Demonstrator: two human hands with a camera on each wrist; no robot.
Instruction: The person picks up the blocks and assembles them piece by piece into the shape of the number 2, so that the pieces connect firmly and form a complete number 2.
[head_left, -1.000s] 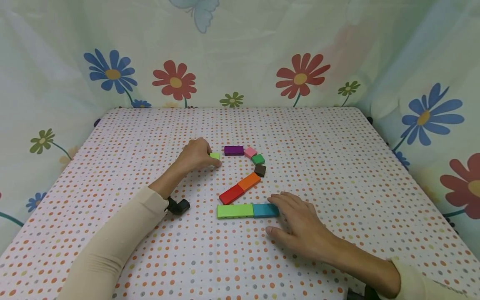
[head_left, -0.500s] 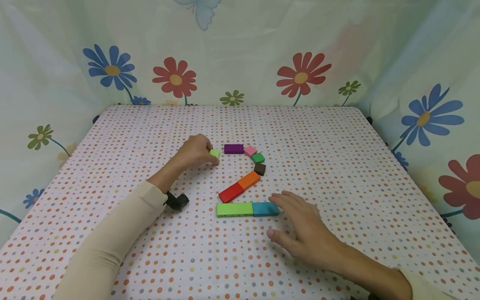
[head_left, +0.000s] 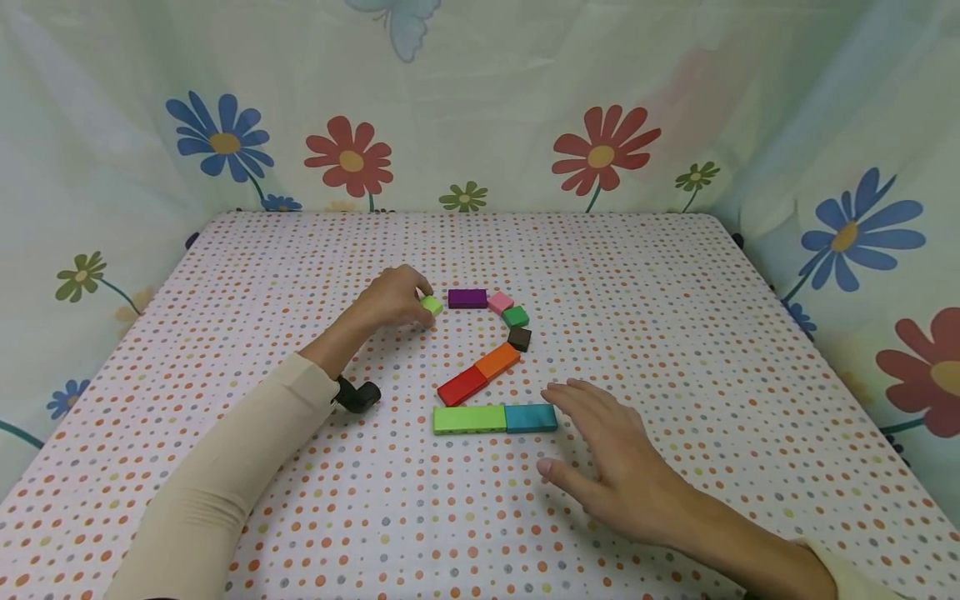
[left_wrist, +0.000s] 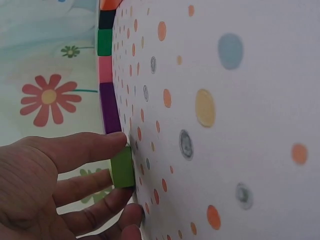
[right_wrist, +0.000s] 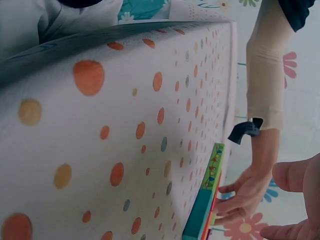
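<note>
Head view: left hand (head_left: pixel 390 298) pinching small green block (head_left: pixel 431 305), at 9 o'clock of purple block (head_left: pixel 467 298); right hand (head_left: pixel 611 450) spread wide, holding nothing, near teal block (head_left: pixel 531 417). Left wrist view: green block touching cloth; hard push could knock the row. Right wrist view: fingers (right_wrist: pixel 295 175) clear; careless sweep could shift teal block.

On the counter (head_left: pixel 675 317) a chain of blocks runs from the small block (head_left: pixel 431 305) at the far left, with the left hand (head_left: pixel 390 297) on it, rightward through a long block (head_left: pixel 467 298) just beside it and three short blocks (head_left: pixel 515 317) curving toward the near side. From there two slanted blocks (head_left: pixel 480 373) lie end to end down to the left, and before them two more blocks (head_left: pixel 495 418) lie in a row across. The right hand (head_left: pixel 611 454) lies right of that near row, and a clip (head_left: pixel 358 395) sits left of it, under the left wrist.
</note>
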